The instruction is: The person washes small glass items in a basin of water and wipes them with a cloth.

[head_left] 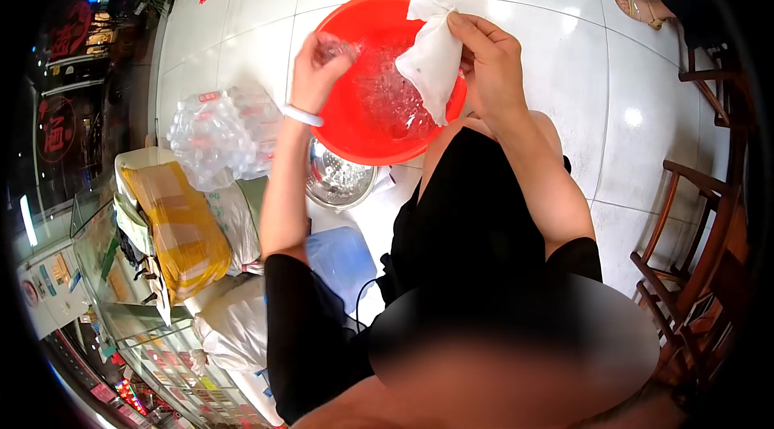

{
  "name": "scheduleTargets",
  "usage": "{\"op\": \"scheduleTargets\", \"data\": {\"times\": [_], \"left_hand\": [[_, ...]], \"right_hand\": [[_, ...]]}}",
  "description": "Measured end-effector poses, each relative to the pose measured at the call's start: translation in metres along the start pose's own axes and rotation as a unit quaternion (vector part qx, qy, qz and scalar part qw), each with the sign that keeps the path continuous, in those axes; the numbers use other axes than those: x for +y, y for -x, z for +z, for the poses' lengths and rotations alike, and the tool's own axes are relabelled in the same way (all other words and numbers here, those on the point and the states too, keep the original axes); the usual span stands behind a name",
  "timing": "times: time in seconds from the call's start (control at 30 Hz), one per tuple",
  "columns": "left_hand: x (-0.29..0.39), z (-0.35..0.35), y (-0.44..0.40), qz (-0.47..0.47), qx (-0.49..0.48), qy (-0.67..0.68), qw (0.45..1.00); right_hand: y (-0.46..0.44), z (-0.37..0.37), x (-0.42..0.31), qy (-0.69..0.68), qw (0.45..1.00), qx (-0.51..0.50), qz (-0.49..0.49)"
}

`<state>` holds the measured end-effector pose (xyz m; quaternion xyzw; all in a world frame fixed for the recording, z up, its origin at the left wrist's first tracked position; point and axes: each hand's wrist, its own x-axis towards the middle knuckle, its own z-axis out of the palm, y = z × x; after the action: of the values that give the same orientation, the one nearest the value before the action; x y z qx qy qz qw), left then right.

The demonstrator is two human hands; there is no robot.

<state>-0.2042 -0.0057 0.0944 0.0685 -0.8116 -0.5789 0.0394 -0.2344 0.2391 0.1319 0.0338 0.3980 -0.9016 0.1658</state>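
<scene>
A red basin (347,118) stands on the tiled floor in front of my knees, with a heap of clear, shiny small pieces (387,98) inside. Over its left part, my left hand (318,70) is closed round some clear, glassy-looking pieces (343,50); a pale bracelet is on that wrist. My right hand (492,58) pinches the top edge of a white cloth or bag (435,66), which hangs over the basin's right side. What the white piece holds, if anything, is hidden.
A metal bowl (343,179) sits just below the basin. To the left are packed plastic bottles (222,135), a yellow-taped parcel (177,227) and a blue translucent container (339,256). Wooden chairs (685,251) stand at right; another person's feet (641,10) show upper right.
</scene>
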Motion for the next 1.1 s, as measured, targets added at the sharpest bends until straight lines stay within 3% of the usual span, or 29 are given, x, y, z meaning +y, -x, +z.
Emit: {"op": "scheduleTargets", "data": {"times": [0.03,0.07,0.1,0.13,0.17,0.27,0.33,0.37,0.4,0.43,0.47,0.5,0.53,0.6,0.67,0.77,0.87,0.93,0.97,1.1], "left_hand": [[-0.020,0.010,0.008,-0.007,-0.007,0.096,0.995],[-0.066,0.017,0.013,-0.048,-0.065,-0.212,0.974],[-0.131,0.019,0.023,-0.114,-0.234,-0.594,0.761],[-0.165,0.005,0.041,-0.074,-0.306,-0.566,0.762],[-0.185,0.003,0.041,-0.113,-0.271,-0.482,0.825],[-0.117,0.007,0.016,-0.164,-0.255,-0.447,0.841],[-0.073,0.009,0.012,-0.026,-0.111,-0.396,0.911],[-0.058,0.011,0.013,0.064,-0.061,-0.410,0.908],[-0.060,0.015,0.016,0.078,-0.075,-0.396,0.912],[-0.089,0.014,0.016,-0.016,-0.264,-0.518,0.813],[-0.133,0.011,0.025,-0.115,-0.436,-0.602,0.659],[-0.165,-0.003,0.035,-0.084,-0.533,-0.533,0.652],[-0.166,-0.004,0.029,-0.078,-0.526,-0.535,0.657],[-0.168,-0.008,0.029,-0.030,-0.245,-0.516,0.820],[-0.144,0.008,0.035,-0.142,-0.444,-0.522,0.714],[-0.175,0.001,0.048,-0.093,-0.402,-0.539,0.734],[-0.191,-0.007,0.060,-0.102,-0.388,-0.524,0.752],[-0.205,-0.018,0.025,-0.204,-0.345,-0.340,0.851],[-0.178,-0.016,0.021,-0.180,-0.246,-0.153,0.940],[-0.029,-0.004,0.000,-0.225,-0.259,-0.112,0.933]], "right_hand": [[0.000,0.001,0.000,-0.005,1.000,-0.005,-0.001],[0.001,0.004,0.001,-0.005,1.000,-0.002,-0.002],[0.003,0.006,0.001,-0.005,1.000,0.020,0.020],[-0.001,0.005,-0.003,0.001,0.999,0.035,0.039],[-0.009,0.003,-0.007,0.006,0.999,0.030,0.026],[-0.002,0.005,0.002,0.029,0.999,0.011,-0.015],[-0.003,0.004,0.006,0.042,0.999,-0.012,-0.031],[-0.002,0.004,0.006,0.033,0.999,-0.005,-0.015],[-0.003,0.003,0.005,0.026,1.000,0.002,-0.003],[-0.004,0.004,0.003,0.025,1.000,0.004,-0.006],[-0.003,0.004,0.002,0.014,1.000,0.005,-0.006],[-0.002,0.003,0.001,0.005,1.000,-0.001,-0.006],[-0.005,0.003,-0.002,0.010,1.000,-0.007,-0.013],[-0.001,0.003,-0.001,-0.021,1.000,0.017,0.000],[0.000,0.003,0.004,0.013,1.000,0.006,-0.005],[-0.009,0.003,0.003,0.004,1.000,0.026,0.004],[-0.003,0.002,0.005,0.026,0.999,-0.013,-0.015],[-0.002,0.004,0.004,0.013,1.000,-0.012,-0.018],[-0.002,0.002,0.005,0.017,1.000,-0.010,-0.012],[-0.001,0.002,0.001,0.018,1.000,-0.013,-0.007]]}}
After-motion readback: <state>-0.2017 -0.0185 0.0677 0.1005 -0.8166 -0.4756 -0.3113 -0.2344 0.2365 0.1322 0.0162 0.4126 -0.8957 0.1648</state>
